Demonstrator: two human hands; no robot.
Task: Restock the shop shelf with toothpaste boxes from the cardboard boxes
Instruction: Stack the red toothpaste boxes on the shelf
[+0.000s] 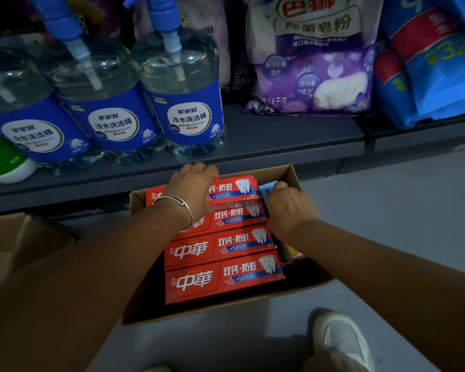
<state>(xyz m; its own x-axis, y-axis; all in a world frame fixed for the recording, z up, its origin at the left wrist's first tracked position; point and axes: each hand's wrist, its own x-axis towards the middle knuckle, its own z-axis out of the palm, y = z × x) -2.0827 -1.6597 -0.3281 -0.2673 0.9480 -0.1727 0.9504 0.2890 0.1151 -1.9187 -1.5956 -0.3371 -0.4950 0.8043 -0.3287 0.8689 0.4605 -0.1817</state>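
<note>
An open cardboard box (293,175) sits on the floor under the shelf, filled with several red toothpaste boxes (223,277) lying flat in a row. My left hand (191,189) lies over the far red box (234,190), fingers curled over its far edge. My right hand (287,208) is at the right side of the carton, fingers curled round a light blue box (266,190) standing there. A silver bangle is on my left wrist.
The dark grey shelf (279,138) holds three clear pump bottles with blue labels (183,114), a purple soap powder bag (312,65) and blue packs (435,65). Another cardboard box (16,237) is at left. My white shoe (338,339) is on the grey floor.
</note>
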